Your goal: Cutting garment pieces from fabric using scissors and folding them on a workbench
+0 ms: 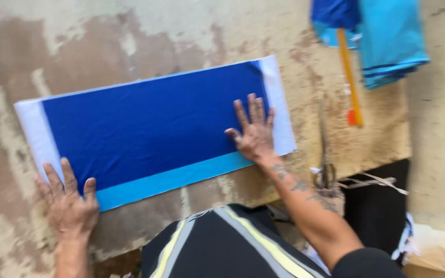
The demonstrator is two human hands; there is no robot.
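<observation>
A long rectangle of dark blue fabric (pixel 150 121) lies flat on a worn, stained worktable (pixel 130 41), on top of a white layer (pixel 279 108) that shows at both ends and a light blue layer (pixel 181 177) that shows along the near edge. My left hand (pixel 68 201) presses flat with fingers spread on the near left corner of the stack. My right hand (pixel 253 134) lies flat, fingers spread, on the right end of the dark blue fabric. Neither hand grips anything.
A yellow-orange ruler (pixel 350 77) and a pair of scissors (pixel 326 154) lie to the right of the fabric. Folded light blue and dark blue cloth (pixel 382 36) sits at the far right top. The table's near edge runs by my dark striped shirt (pixel 227 242).
</observation>
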